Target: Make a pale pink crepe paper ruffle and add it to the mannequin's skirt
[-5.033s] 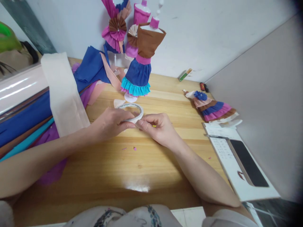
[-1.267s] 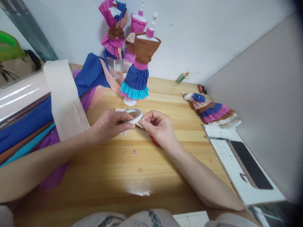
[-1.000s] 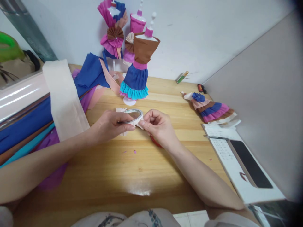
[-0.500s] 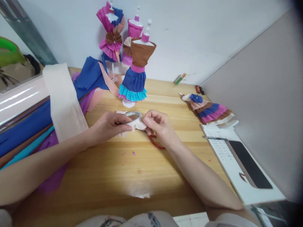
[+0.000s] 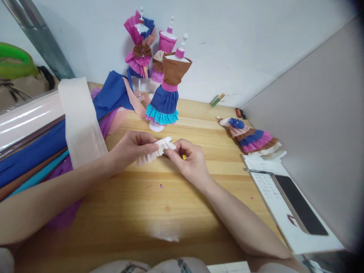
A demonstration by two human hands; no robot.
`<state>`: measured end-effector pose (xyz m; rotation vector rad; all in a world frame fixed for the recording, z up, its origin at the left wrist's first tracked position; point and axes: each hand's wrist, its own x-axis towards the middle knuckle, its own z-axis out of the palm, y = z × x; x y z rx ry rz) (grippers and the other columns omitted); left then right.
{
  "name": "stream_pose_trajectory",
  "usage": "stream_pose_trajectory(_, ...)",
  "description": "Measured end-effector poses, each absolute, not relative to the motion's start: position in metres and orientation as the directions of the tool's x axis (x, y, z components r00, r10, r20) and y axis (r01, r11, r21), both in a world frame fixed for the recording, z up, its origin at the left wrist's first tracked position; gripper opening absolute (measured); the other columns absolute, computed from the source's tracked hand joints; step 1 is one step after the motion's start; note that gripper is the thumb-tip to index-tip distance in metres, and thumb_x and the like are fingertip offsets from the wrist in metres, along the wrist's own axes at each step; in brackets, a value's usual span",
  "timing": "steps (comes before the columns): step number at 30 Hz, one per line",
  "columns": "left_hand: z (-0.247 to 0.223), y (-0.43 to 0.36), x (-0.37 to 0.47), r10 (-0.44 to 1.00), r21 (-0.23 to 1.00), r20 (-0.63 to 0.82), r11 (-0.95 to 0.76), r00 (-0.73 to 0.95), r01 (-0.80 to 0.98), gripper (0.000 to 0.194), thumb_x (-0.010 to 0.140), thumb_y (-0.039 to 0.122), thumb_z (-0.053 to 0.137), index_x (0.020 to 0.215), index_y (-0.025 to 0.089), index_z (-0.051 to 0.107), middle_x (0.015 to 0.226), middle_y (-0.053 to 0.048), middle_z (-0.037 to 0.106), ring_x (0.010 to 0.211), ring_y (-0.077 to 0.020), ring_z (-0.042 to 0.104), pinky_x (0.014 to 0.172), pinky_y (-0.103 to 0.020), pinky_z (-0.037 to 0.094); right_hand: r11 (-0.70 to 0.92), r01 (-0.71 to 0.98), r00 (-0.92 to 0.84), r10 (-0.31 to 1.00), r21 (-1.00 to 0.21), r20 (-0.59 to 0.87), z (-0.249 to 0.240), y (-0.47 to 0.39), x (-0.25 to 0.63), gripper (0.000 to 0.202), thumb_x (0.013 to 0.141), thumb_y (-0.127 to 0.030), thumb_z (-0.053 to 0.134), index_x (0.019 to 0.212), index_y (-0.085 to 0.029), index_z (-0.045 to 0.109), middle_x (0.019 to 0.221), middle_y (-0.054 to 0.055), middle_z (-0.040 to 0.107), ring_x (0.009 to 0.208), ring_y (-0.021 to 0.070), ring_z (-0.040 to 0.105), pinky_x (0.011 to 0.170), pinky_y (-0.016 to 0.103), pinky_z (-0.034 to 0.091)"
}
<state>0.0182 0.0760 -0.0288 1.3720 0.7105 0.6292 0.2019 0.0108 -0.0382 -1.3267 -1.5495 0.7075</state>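
Note:
Over the wooden table, my left hand (image 5: 136,146) pinches a pleated cream paper strip (image 5: 162,146) between thumb and fingers. The strip's loose ruffles hang below my left fingertips. My right hand (image 5: 189,157) has its thumb and fingers closed on the strip's right end. The tape roll under the strip is mostly hidden by the paper and my fingers. Just behind my hands stands a small dress form (image 5: 170,87) with a brown top, a pink waistband and a blue skirt with turquoise ruffle.
Rolls and sheets of coloured crepe paper (image 5: 82,121) lie at the left. Two more dress forms (image 5: 142,53) stand at the back. A layered paper dress (image 5: 254,138) lies at the right, behind a white board (image 5: 307,239). A green-labelled tube (image 5: 217,100) rests near the wall.
The tape ring has tilted out of sight and the pleated strip now faces up between my hands. The red loop by my right hand no longer shows; a small yellow piece does. The view has shifted slightly.

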Motion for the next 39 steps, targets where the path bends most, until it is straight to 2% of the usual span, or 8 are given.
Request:
stream_pose_trajectory(2,-0.031,0.075,0.018,0.724,0.983,-0.124,0.182,0.679,-0.014,0.023,0.075,0.037,0.072,0.073,0.014,0.069,0.056,0.001,0.061,0.048,-0.0084,0.051,0.044,-0.019,0.037,0.305,0.513,0.034,0.927,-0.802,0.374,-0.036,0.009,0.202,0.022,0.080,-0.028,0.064,0.062,-0.020,0.054,0.057,-0.003,0.049,0.053,0.0104,0.041,0.054,0.027,0.033)
stream_pose_trajectory(4,-0.032,0.074,0.018,0.711,0.977,-0.137,0.211,0.689,-0.023,0.025,0.074,0.039,0.073,0.072,0.014,0.069,0.056,0.001,0.060,0.048,-0.0082,0.050,0.044,-0.019,0.038,0.288,0.467,0.039,0.938,-0.836,0.345,-0.035,0.009,0.203,0.019,0.078,-0.029,0.065,0.063,-0.020,0.056,0.058,-0.002,0.051,0.053,0.0107,0.043,0.053,0.026,0.033)
stream_pose_trajectory(9,-0.032,0.075,0.020,0.764,0.999,-0.053,0.049,0.643,0.024,0.021,0.075,0.035,0.070,0.075,0.014,0.070,0.060,0.000,0.063,0.051,-0.0089,0.052,0.046,-0.019,0.037,-0.036,-0.033,-0.146,0.989,-0.999,-0.030,-0.038,0.010,0.201,0.030,0.075,-0.048,0.069,0.073,-0.018,0.063,0.061,0.000,0.061,0.046,0.0086,0.043,0.044,0.023,0.031)
stream_pose_trajectory(13,-0.031,0.074,0.021,0.775,0.987,0.032,-0.125,0.631,0.103,0.018,0.078,0.030,0.066,0.075,0.013,0.071,0.056,0.001,0.060,0.050,-0.0085,0.050,0.045,-0.019,0.034,-0.105,-0.203,-0.081,0.993,-0.974,-0.090,-0.046,0.011,0.194,0.033,0.070,-0.046,0.075,0.064,-0.017,0.061,0.052,-0.003,0.057,0.038,0.0051,0.036,0.040,0.022,0.025)
stream_pose_trajectory(17,-0.031,0.074,0.021,0.769,0.966,0.084,-0.218,0.634,0.136,0.016,0.079,0.027,0.062,0.075,0.014,0.070,0.057,0.002,0.060,0.051,-0.0081,0.050,0.045,-0.018,0.034,-0.092,-0.216,0.003,0.995,-0.972,-0.095,-0.049,0.010,0.191,0.029,0.068,-0.042,0.076,0.066,-0.018,0.061,0.050,-0.005,0.056,0.037,0.0050,0.036,0.039,0.021,0.025)
stream_pose_trajectory(22,-0.029,0.074,0.021,0.752,0.949,0.109,-0.274,0.650,0.158,0.018,0.080,0.026,0.059,0.071,0.013,0.068,0.056,0.002,0.059,0.051,-0.0084,0.050,0.045,-0.019,0.034,-0.115,-0.214,-0.063,0.993,-0.970,-0.104,-0.048,0.010,0.192,0.030,0.067,-0.044,0.075,0.068,-0.017,0.062,0.053,-0.003,0.060,0.040,0.0058,0.041,0.040,0.021,0.028)
stream_pose_trajectory(33,-0.035,0.078,0.020,0.767,0.953,0.101,-0.257,0.634,0.160,0.018,0.078,0.029,0.062,0.071,0.014,0.069,0.056,0.001,0.060,0.051,-0.0092,0.050,0.047,-0.019,0.036,-0.061,-0.154,-0.044,0.998,-0.986,-0.055,-0.053,0.011,0.193,0.017,0.067,-0.033,0.071,0.071,-0.017,0.064,0.054,-0.004,0.059,0.040,0.0064,0.043,0.042,0.021,0.031)
stream_pose_trajectory(39,-0.033,0.080,0.017,0.753,0.884,0.185,-0.408,0.631,0.228,0.014,0.078,0.025,0.062,0.075,0.016,0.072,0.059,0.002,0.064,0.054,-0.0101,0.052,0.049,-0.020,0.037,0.014,-0.185,0.081,0.997,-0.983,-0.001,-0.047,0.017,0.207,0.036,0.078,-0.049,0.061,0.063,-0.016,0.064,0.052,0.001,0.058,0.044,0.0100,0.048,0.042,0.024,0.029)
